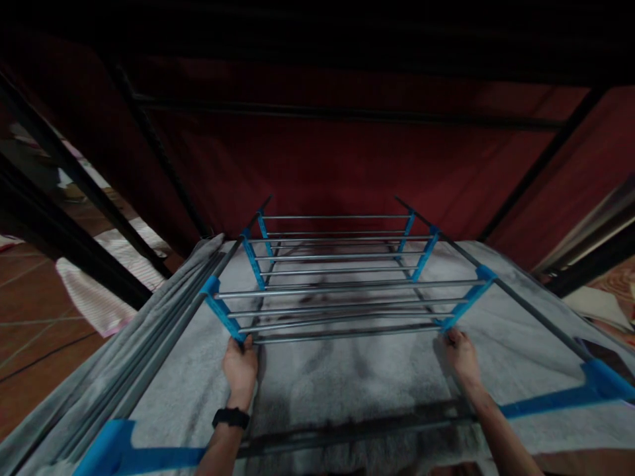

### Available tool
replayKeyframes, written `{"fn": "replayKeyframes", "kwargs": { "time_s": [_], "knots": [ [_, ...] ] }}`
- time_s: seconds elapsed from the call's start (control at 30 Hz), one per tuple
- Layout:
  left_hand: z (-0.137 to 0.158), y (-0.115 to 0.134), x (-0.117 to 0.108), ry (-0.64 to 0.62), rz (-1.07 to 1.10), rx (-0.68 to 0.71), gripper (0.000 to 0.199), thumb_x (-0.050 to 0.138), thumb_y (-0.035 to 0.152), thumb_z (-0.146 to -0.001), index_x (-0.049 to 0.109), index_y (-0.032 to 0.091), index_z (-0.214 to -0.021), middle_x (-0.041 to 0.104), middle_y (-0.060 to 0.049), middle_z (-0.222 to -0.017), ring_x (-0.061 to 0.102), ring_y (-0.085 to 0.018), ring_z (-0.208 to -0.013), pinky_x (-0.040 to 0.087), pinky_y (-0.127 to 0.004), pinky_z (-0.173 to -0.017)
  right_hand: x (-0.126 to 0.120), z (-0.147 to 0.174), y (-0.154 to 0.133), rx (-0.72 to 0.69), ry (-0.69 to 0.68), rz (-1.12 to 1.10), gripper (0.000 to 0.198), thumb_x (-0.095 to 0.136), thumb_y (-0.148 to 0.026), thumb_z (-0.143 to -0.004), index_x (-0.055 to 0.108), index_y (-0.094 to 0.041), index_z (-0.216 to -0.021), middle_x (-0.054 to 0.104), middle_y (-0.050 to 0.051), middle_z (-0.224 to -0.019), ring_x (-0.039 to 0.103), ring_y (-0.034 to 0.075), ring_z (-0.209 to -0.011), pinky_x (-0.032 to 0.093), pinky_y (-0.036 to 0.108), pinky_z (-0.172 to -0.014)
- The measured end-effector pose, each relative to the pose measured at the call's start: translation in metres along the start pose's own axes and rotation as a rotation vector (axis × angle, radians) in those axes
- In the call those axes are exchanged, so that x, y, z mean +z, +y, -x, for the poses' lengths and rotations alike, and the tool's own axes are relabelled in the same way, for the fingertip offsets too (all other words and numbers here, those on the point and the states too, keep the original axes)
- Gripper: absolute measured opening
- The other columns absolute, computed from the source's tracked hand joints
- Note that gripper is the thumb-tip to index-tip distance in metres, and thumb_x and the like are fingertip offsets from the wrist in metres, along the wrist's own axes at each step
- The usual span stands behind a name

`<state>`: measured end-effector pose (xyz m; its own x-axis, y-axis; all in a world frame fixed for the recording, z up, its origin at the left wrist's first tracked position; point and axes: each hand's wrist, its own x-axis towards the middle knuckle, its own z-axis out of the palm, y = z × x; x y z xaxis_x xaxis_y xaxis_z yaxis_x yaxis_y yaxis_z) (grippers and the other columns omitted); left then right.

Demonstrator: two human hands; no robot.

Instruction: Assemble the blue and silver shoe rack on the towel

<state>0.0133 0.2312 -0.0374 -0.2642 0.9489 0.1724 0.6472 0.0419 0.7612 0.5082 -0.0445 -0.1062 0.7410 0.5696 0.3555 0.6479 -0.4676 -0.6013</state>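
Note:
A shoe rack of grey metal tubes (347,287) with blue plastic side connectors (223,312) lies on a grey blanket. My left hand (239,365), with a black band on the wrist, is closed at the lower end of the nearest tier's left connector. At the matching right connector (466,304), my right hand (461,357) is closed round the lower corner. The fingertips of both hands are partly hidden under the rack. Nearer to me, another pair of blue connectors (570,395) sits at the near ends of the long side tubes, outside my forearms.
Several loose grey tubes (153,350) lie along the blanket's left side. A dark phone-like object (608,360) rests at the right. Dark metal frame bars (347,114) and a red cloth (337,165) stand behind. Striped cloth (99,291) hangs near the tiled floor (30,311).

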Motion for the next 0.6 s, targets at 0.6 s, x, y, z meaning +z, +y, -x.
{"fn": "replayKeyframes", "kwargs": {
  "time_s": [0.6],
  "knots": [
    [0.013, -0.022, -0.002, 0.015, 0.109, -0.025, 0.020, 0.053, 0.043, -0.078, 0.056, 0.024, -0.083, 0.064, -0.005, -0.075, 0.061, -0.027, -0.075, 0.045, -0.036, -0.068, -0.009, 0.029, 0.000, 0.091, 0.068, -0.018, 0.034, 0.046, -0.035, -0.079, 0.070, -0.016, -0.094, 0.065, 0.012, -0.085, 0.060, 0.026, -0.081, 0.049, 0.038, -0.078]
  ]
}}
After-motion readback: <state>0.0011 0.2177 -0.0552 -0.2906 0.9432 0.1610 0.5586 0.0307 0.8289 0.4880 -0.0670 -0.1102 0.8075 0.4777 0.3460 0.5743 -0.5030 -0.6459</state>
